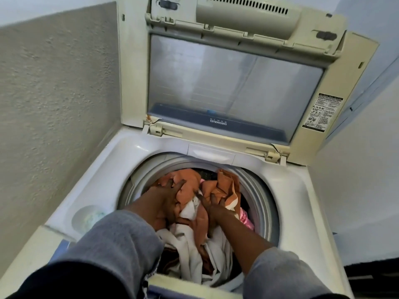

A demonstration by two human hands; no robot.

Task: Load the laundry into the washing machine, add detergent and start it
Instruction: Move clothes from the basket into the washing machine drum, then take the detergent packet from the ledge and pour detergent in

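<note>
A white top-loading washing machine [133, 152] stands with its lid [235, 83] folded up against the wall. Its round drum [257, 190] holds a heap of laundry [194, 240]: orange-brown cloth on top, white cloth toward the front, a bit of pink at the right. Both my arms reach into the drum. My left hand [163, 201] lies flat with spread fingers on the orange cloth at the left. My right hand [212, 207] presses with straight fingers into the orange and white cloth at the middle.
A textured grey wall [54, 104] runs close along the machine's left side. A round recess [88, 216] sits in the machine's top at the front left. A pale wall [367, 180] stands to the right, with a dark floor strip [373, 275] below it.
</note>
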